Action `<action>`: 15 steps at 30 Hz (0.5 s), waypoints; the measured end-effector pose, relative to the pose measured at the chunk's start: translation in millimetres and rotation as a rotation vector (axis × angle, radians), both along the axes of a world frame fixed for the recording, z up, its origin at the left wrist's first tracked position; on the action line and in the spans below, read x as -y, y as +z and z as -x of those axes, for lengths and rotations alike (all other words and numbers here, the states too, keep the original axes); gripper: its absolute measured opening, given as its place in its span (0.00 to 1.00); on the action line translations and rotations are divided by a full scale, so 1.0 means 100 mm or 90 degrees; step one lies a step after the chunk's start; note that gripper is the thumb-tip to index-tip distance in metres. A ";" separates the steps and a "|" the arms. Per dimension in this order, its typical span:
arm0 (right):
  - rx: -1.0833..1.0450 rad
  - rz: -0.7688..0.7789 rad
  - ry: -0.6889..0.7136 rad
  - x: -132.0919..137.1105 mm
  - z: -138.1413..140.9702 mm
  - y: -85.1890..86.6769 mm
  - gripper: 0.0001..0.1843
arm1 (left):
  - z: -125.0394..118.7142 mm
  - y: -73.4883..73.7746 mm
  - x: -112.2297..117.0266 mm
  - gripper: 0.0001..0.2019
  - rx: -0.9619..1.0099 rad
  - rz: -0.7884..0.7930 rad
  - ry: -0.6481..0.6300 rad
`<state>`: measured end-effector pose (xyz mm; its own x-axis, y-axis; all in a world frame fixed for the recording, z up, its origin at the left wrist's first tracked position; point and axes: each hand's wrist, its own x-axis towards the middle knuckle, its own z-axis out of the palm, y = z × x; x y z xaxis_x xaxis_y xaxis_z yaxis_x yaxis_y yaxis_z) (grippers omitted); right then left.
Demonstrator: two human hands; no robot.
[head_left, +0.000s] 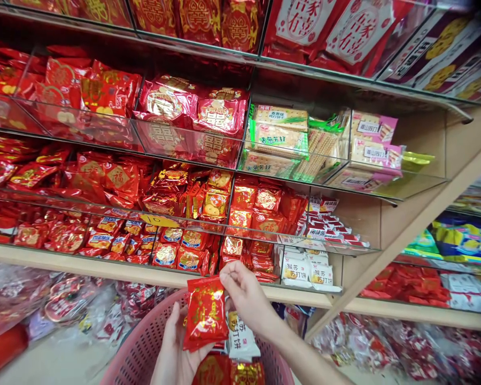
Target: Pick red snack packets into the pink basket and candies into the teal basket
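Shelves (104,268) behind — left hand (175,345) cups red packet (205,314), right hand (246,299) pinches.

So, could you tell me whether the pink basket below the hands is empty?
No, beneath the held red packet, the pink basket contains a white packet and red-and-gold packets.

The snack packet (205,313) is red with gold characters. The basket (144,342) is pink with a grid of small holes. The cracker packs (278,140) are pale yellow with green bands. The small boxes (304,271) are white with red print. The shelf (104,267) is light wood colour.
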<state>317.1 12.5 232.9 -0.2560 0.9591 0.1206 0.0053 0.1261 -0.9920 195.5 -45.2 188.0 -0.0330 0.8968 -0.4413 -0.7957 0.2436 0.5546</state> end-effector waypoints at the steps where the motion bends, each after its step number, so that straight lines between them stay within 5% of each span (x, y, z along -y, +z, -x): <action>1: 0.001 0.009 -0.001 0.00 0.03 -0.06 0.12 | 0.01 0.00 0.01 0.25 0.004 -0.010 -0.015; 8: 0.159 -0.107 -0.080 -0.03 0.11 -0.27 0.10 | -0.01 -0.11 -0.02 0.24 -0.072 0.043 -0.014; 12: 0.168 -0.178 -0.081 0.11 0.11 0.10 0.10 | -0.01 -0.25 -0.07 0.23 -0.089 0.057 -0.002; 15: -0.067 -0.098 0.135 0.38 0.12 0.48 0.17 | 0.00 -0.33 -0.06 0.21 -0.042 0.048 0.014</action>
